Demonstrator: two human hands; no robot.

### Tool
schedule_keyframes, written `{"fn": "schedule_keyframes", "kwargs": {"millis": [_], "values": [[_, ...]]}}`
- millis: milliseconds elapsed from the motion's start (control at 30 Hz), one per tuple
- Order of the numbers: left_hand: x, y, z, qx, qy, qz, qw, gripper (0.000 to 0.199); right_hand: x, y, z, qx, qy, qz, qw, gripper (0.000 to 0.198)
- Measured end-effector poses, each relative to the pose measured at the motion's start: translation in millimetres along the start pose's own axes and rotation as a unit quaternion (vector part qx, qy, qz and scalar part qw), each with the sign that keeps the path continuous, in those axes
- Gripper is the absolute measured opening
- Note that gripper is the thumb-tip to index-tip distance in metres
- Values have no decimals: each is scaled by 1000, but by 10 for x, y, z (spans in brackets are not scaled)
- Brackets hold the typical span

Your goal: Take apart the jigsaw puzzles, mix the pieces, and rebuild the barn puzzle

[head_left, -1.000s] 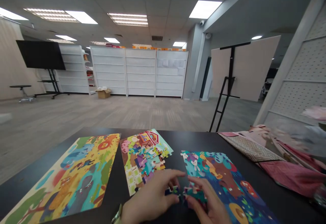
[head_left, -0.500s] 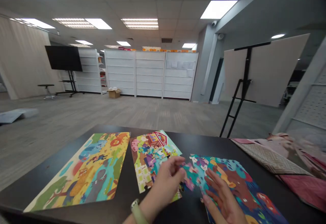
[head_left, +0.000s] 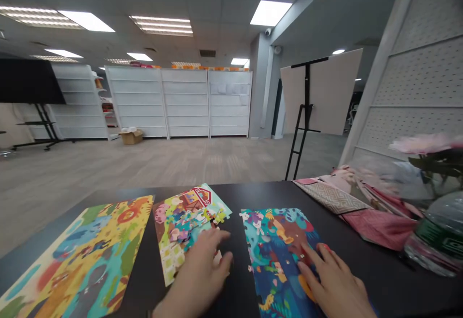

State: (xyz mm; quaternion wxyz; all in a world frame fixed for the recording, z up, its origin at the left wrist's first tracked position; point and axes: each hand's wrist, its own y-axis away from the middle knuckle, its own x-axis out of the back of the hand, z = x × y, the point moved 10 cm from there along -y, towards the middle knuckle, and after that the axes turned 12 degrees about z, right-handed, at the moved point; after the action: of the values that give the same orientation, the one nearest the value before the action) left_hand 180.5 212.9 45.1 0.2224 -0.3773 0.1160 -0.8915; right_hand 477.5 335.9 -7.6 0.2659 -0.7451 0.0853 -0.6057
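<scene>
My left hand (head_left: 202, 272) is over the near part of the middle puzzle (head_left: 170, 255), its thumb and index finger apart. It hides part of that puzzle, where colourful loose pieces (head_left: 188, 224) lie heaped near a red barn picture. I see nothing clearly held, though the inner fingers are partly hidden. My right hand (head_left: 334, 279) has its fingers spread over the right side of the blue underwater-coloured puzzle (head_left: 271, 260). Its fingertips appear to touch the surface. Small notches and tabs show along that puzzle's left edge.
A yellow animal puzzle (head_left: 104, 255) lies at the left of the black table (head_left: 231, 289). On the right are a pink patterned bag (head_left: 372, 224), a clear bottle with a green label (head_left: 441, 236) and pink flowers (head_left: 427, 144). An easel board (head_left: 325, 96) stands beyond.
My view has turned right. The hands have parted: the left has gone from the pink and teal pieces to the middle puzzle, and the right has come down over the blue puzzle.
</scene>
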Motion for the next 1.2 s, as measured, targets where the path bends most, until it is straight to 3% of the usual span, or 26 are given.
{"fn": "schedule_keyframes", "kwargs": {"millis": [67,100,133,200,300,400,500,600,667,733,833,967,1067,1200], "values": [[-520,225,118,24,69,-113,991,74,85,3,-110,8,1,-20,1000,53],[-712,289,136,42,98,-141,984,91,122,-4,-150,11,-4,-29,1000,51],[-857,310,119,68,121,-150,979,102,151,-14,-178,12,-11,-36,999,50],[-1014,257,9,145,161,-131,968,105,189,-31,-199,11,-22,-39,999,47],[-1026,130,-147,262,217,-82,937,84,236,-33,-212,3,-26,-26,999,44],[-922,63,-158,325,296,-48,897,68,271,-6,-263,-5,-28,-25,999,43],[-846,57,-153,366,408,-4,836,71,315,10,-294,-21,-20,-15,999,42],[-944,31,-74,367,484,-42,793,77,299,13,-323,-32,-35,-8,999,41],[-1039,-18,-20,342,461,-94,813,73,277,9,-337,-36,-48,2,998,40],[-1086,-114,-15,290,374,-117,873,68,261,4,-335,-41,-53,16,998,40],[-1091,-290,-27,186,196,-97,958,64,240,1,-330,-41,-61,30,997,41],[-1037,-406,-40,124,133,-59,981,52,239,-1,-324,-37,-73,44,996,42],[-707,-503,-85,84,111,-18,990,49,238,-2,-308,-41,-79,47,995,41],[115,-651,-426,54,15,68,996,52,264,-2,-289,-46,-83,61,994,39]]}}
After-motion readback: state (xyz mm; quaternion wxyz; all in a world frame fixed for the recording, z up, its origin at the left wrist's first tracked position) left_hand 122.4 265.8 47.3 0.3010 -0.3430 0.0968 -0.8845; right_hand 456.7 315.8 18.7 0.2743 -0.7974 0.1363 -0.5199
